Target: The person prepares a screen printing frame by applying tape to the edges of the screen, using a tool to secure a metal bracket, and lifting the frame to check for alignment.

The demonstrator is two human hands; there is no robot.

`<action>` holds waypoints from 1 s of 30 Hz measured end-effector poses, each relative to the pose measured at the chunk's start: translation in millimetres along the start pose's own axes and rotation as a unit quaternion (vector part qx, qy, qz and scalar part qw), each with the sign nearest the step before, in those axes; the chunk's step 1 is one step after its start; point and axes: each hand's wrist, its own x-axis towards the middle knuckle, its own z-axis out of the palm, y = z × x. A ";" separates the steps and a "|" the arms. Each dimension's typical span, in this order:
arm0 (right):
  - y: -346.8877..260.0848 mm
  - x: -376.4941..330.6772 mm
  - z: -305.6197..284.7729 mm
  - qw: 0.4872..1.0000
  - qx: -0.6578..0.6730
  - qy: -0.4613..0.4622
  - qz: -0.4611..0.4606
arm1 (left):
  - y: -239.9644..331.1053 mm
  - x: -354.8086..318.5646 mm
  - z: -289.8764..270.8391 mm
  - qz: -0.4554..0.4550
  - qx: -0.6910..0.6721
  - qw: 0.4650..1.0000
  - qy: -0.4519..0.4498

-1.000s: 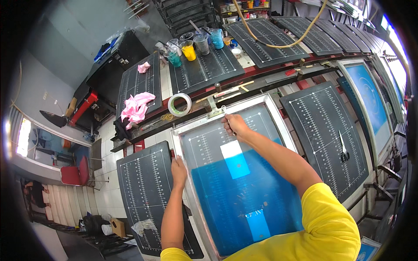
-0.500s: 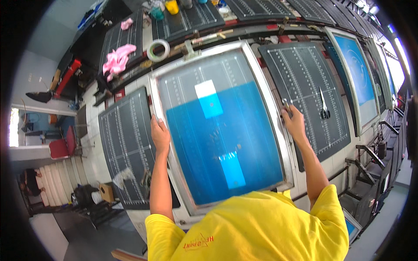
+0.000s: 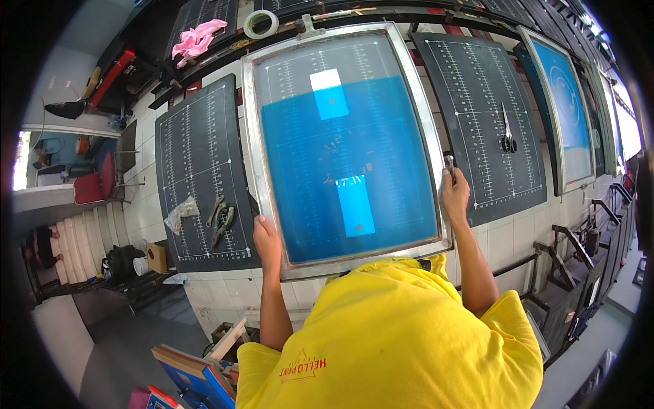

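Fingers of your left hand [image 3: 267,235] and right hand [image 3: 455,194] seemingly clamp the metal-framed blue printing screen's [image 3: 344,146] side rails.

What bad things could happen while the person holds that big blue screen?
The left hand and right hand grip only the side rails of the screen frame, so it might tilt or slip. Pliers lie beside the left hand and could be knocked off the black platen. Scissors lie near the right side.
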 end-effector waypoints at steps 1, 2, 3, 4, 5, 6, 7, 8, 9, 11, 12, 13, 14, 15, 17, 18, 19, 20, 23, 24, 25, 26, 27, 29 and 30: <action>-7.6 -1.0 1.3 1.000 0.000 0.002 -0.001 | -2.8 3.5 2.4 0.012 0.006 1.000 0.019; -12.8 -1.4 2.2 1.000 0.000 0.005 -0.001 | -5.7 5.9 4.1 0.024 0.011 0.999 0.037; -14.5 -0.2 3.8 1.000 -0.001 0.003 -0.003 | -9.2 6.9 4.0 0.027 0.009 0.999 0.044; -13.3 0.5 3.8 1.000 -0.005 0.003 -0.004 | -13.1 7.2 6.0 0.031 0.004 0.998 0.048; -12.1 0.8 3.6 1.000 -0.009 0.003 -0.004 | -16.9 7.7 7.5 0.035 0.000 0.998 0.051; -11.1 0.7 3.1 1.000 -0.008 0.000 0.005 | -20.8 8.9 8.5 0.031 -0.002 0.999 0.043; -12.0 2.8 3.5 1.000 -0.006 -0.004 0.013 | -21.3 12.2 8.3 0.027 -0.004 0.999 0.036; -13.3 5.2 3.8 1.000 -0.003 -0.007 0.020 | -21.8 14.4 8.1 0.024 -0.006 0.999 0.031; -14.4 5.4 3.4 1.000 -0.002 -0.011 0.026 | -22.9 13.8 7.0 0.007 -0.016 1.000 0.015; -18.7 5.4 -0.3 0.999 0.002 -0.012 0.035 | -18.8 14.5 4.8 -0.022 -0.041 0.999 -0.016; -10.2 6.8 4.4 0.999 0.023 -0.003 0.043 | -17.0 14.7 5.5 -0.023 -0.048 0.998 -0.016; -12.0 8.8 4.4 0.999 0.017 -0.007 0.037 | -17.0 15.0 4.3 -0.024 -0.054 0.998 -0.013; -14.1 10.2 5.1 0.999 0.009 -0.013 0.033 | -19.9 15.1 3.5 -0.027 -0.058 0.998 -0.011; -16.4 12.8 6.0 0.999 0.002 -0.018 0.028 | -23.7 15.8 3.2 -0.014 -0.063 0.998 -0.001; -24.3 20.0 5.9 0.997 -0.028 -0.049 0.056 | -27.5 16.7 3.2 0.007 -0.069 0.997 0.016; -28.0 26.0 9.1 0.997 -0.027 -0.044 0.051 | -28.9 18.4 3.4 -0.001 -0.062 0.998 0.019; -30.1 33.1 11.0 0.998 -0.027 -0.036 0.048 | -16.8 18.9 1.1 -0.007 -0.056 0.998 0.020; -29.8 42.5 12.2 0.999 -0.013 -0.022 0.030 | -8.5 22.2 0.9 -0.013 -0.051 0.998 0.020; -34.6 75.5 14.1 1.000 0.028 0.006 -0.011 | -8.0 46.3 4.4 0.002 -0.047 0.999 -0.007; -38.4 89.9 14.8 0.999 0.040 0.007 -0.016 | -7.5 54.9 5.0 0.008 -0.043 0.999 0.001; -45.7 104.0 15.3 0.998 0.052 0.009 -0.021 | -5.6 63.5 6.0 0.012 -0.040 0.999 0.009; -57.3 118.2 11.9 0.995 0.003 0.021 -0.097 | -1.6 72.4 7.5 0.017 -0.037 0.999 0.015; -64.4 136.6 13.0 0.992 0.006 0.024 -0.121 | 2.3 83.8 8.3 0.020 -0.041 0.999 0.014; -75.8 177.3 10.8 0.985 0.006 0.032 -0.168 | 17.5 108.8 13.0 0.028 -0.051 0.998 0.006; -83.0 197.5 11.5 0.990 0.061 0.013 -0.126 | 25.4 121.7 16.4 0.046 -0.041 0.998 0.022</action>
